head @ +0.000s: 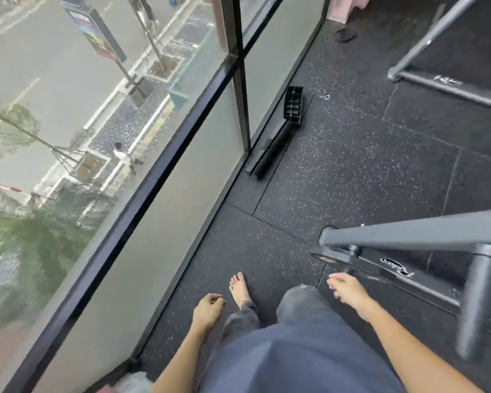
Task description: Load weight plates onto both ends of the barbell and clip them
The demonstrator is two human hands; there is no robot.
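No barbell or weight plate shows in the head view. A small metal spring clip (pixel 324 96) lies on the black rubber floor far ahead, near the window. My left hand (pixel 207 309) hangs low at my side with fingers loosely curled and nothing in it. My right hand (pixel 347 290) is held out in front of my thigh, fingers spread and a little blurred, also holding nothing. It is just short of the grey rack base (pixel 391 269) at the right. My bare foot (pixel 239 289) stands between the hands.
A floor-to-ceiling glass window (pixel 159 154) runs along the left with a street below. A black plastic tray and a black bar (pixel 284 129) lie by the window frame. Another rack's grey frame (pixel 425 78) stands at the top right. Speckled floor mats lie between.
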